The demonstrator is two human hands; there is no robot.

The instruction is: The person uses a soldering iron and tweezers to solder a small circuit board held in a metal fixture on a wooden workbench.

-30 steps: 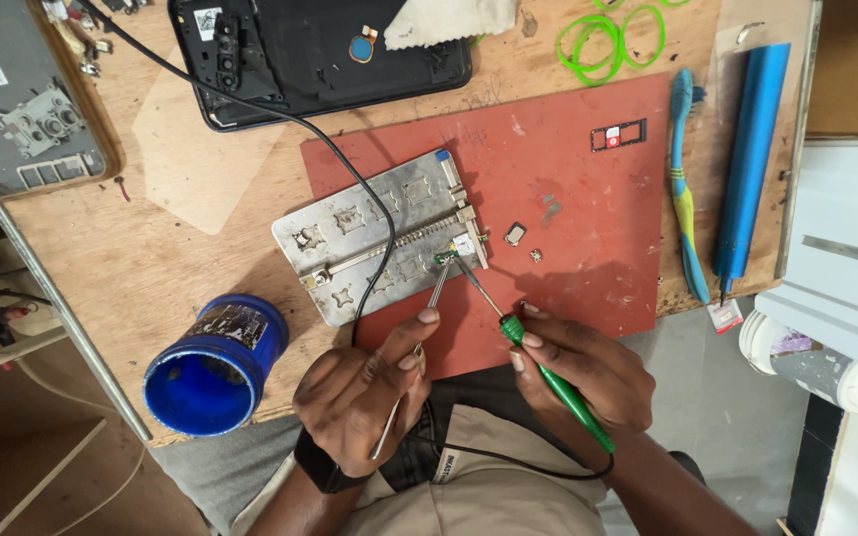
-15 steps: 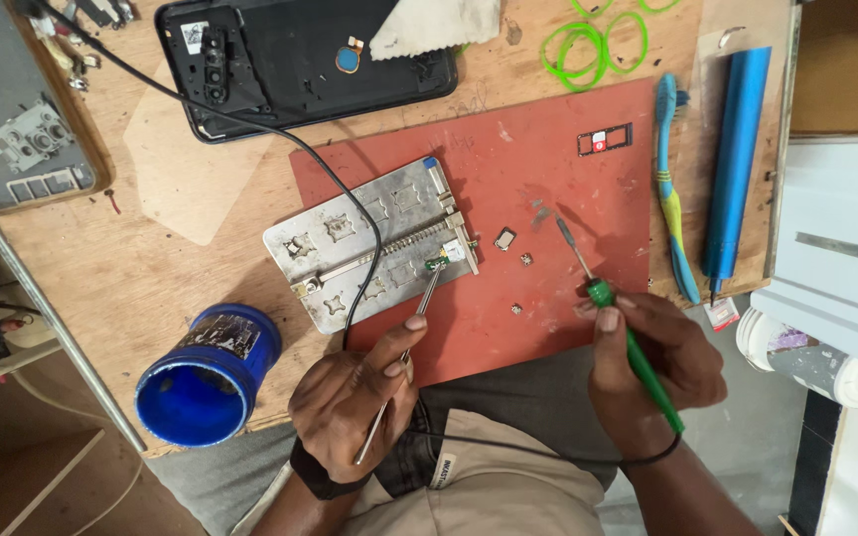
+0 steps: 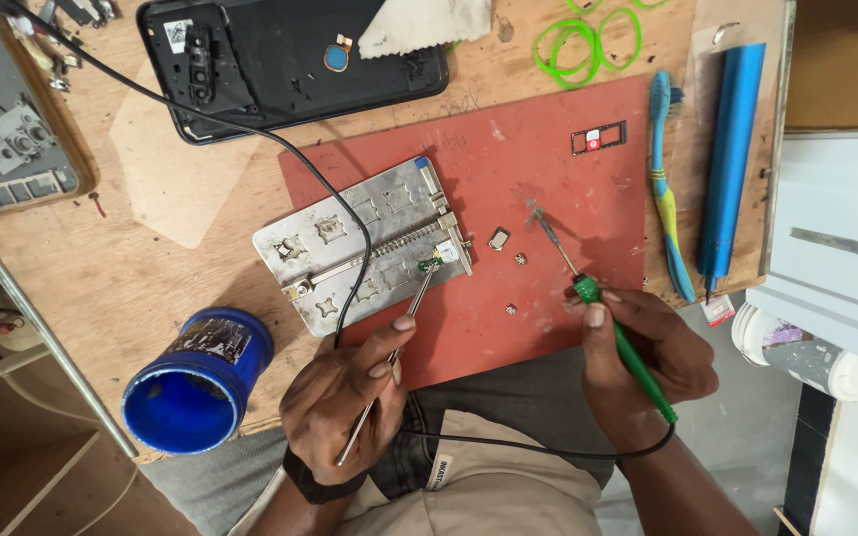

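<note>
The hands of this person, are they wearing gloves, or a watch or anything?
No gloves: both hands are bare, and so are the forearms, with no sleeves in view. The left hand has a dark band, like a watch strap or wristband, around its wrist. The right hand wears nothing; only a thin black cable runs by its wrist.

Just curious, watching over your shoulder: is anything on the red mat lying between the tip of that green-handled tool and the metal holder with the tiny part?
Yes: a small square chip and a tinier piece lie on the red mat between the tool tip and the metal holder.
</note>
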